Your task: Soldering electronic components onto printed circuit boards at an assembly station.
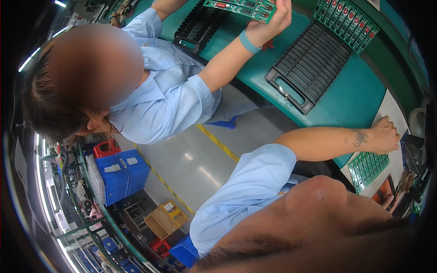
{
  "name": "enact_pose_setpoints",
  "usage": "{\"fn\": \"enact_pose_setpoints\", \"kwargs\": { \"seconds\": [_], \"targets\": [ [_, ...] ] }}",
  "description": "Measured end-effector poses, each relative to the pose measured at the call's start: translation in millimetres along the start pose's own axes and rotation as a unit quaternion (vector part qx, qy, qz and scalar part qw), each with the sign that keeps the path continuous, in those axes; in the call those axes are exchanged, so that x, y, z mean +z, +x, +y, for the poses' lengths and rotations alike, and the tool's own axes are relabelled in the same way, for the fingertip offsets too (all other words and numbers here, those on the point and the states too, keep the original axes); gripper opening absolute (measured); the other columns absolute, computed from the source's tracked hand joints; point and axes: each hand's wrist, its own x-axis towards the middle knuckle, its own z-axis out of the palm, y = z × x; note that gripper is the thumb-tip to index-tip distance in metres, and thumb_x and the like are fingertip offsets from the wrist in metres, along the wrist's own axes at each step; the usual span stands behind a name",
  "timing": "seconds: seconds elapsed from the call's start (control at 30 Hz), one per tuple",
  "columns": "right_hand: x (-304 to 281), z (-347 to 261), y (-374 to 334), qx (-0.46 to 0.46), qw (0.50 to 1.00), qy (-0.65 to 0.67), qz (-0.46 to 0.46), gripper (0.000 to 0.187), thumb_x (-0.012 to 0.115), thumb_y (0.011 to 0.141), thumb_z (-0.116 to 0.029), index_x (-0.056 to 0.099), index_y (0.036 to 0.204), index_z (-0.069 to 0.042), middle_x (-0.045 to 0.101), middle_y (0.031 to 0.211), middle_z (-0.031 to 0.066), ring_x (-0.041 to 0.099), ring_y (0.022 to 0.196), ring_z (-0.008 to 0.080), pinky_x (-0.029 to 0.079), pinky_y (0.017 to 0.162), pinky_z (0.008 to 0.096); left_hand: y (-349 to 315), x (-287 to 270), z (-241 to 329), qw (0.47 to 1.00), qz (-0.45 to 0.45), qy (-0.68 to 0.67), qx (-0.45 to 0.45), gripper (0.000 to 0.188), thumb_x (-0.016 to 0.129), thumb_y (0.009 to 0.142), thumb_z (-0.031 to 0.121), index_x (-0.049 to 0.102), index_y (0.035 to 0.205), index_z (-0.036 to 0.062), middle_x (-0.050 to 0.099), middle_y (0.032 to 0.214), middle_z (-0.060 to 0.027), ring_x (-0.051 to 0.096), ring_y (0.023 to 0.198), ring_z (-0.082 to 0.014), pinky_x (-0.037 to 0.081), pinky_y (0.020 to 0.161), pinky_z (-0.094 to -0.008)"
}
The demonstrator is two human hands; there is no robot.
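Note:
My left hand [384, 136] reaches over the light worktop at the right, its fingers curled closed. What they hold, if anything, is hidden. Just below this hand lies a green circuit board panel [368, 170] with rows of small white parts. A small piece of my right hand [388, 202] shows at the lower right edge, beside an orange-brown patch; its grip is not clear. At the top, a co-worker in a light blue shirt holds up a green circuit board [246, 8] with red and black parts.
A black slotted rack [314, 66] lies on the green table [359, 95], with a populated board panel [346, 22] at its far end. Another black rack [200, 27] lies near the co-worker. A black fan [413, 152] stands at right. Blue crates [123, 175] and a carton [166, 218] stand behind.

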Motion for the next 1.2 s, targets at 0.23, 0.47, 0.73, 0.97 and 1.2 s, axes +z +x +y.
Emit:
{"fn": "enact_pose_setpoints", "kwargs": {
  "seconds": [0.23,0.47,0.73,0.97,1.2],
  "targets": [
    [-1.5,-1.1,0.2,-0.003,1.000,-0.026,-0.005,0.037,0.052,0.106,-0.020,0.057,0.136,0.002,0.068,0.094,0.0113,0.063,0.083,0.0171,0.051,0.083,0.0275,-3.0,-8.3,1.6,1.000,0.017,0.001,0.005,0.035,0.061,0.094,0.040,0.070,0.084,0.0072,0.072,0.080,-0.0130,0.066,0.077,-0.0317,0.044,0.085,-0.0441],
    [-4.2,6.1,2.2,-0.011,1.000,-0.007,-0.015,0.037,0.053,0.106,-0.019,0.057,0.135,0.003,0.068,0.094,0.0113,0.062,0.082,0.0165,0.051,0.083,0.0267,-3.7,-17.1,1.5,1.000,0.015,-0.002,0.008,0.035,0.061,0.093,0.039,0.070,0.083,0.0067,0.072,0.080,-0.0130,0.066,0.076,-0.0317,0.045,0.083,-0.0434],
    [-1.4,5.6,0.5,-0.033,0.999,0.002,-0.001,0.037,0.053,0.106,-0.018,0.057,0.135,0.004,0.068,0.094,0.0104,0.061,0.082,0.0149,0.050,0.081,0.0252,-4.6,-25.2,2.0,1.000,0.008,0.001,-0.003,0.034,0.061,0.094,0.037,0.071,0.083,0.0059,0.072,0.080,-0.0133,0.066,0.076,-0.0319,0.045,0.082,-0.0436],
    [2.5,1.0,-2.2,-0.017,0.999,0.045,0.004,0.037,0.054,0.105,-0.018,0.058,0.135,0.004,0.068,0.094,0.0103,0.061,0.082,0.0143,0.050,0.081,0.0246,-5.0,-28.3,2.7,1.000,0.009,0.000,-0.003,0.034,0.061,0.094,0.037,0.070,0.083,0.0058,0.072,0.081,-0.0136,0.066,0.077,-0.0322,0.045,0.083,-0.0436],
    [-2.1,13.4,-0.5,-0.047,0.997,0.059,-0.006,0.037,0.055,0.105,-0.016,0.058,0.136,0.004,0.068,0.095,0.0104,0.061,0.082,0.0144,0.050,0.080,0.0251,-6.6,-29.6,1.5,1.000,0.018,-0.001,-0.001,0.034,0.061,0.094,0.035,0.069,0.081,0.0051,0.071,0.081,-0.0145,0.066,0.077,-0.0334,0.045,0.084,-0.0436]
  ]
}}
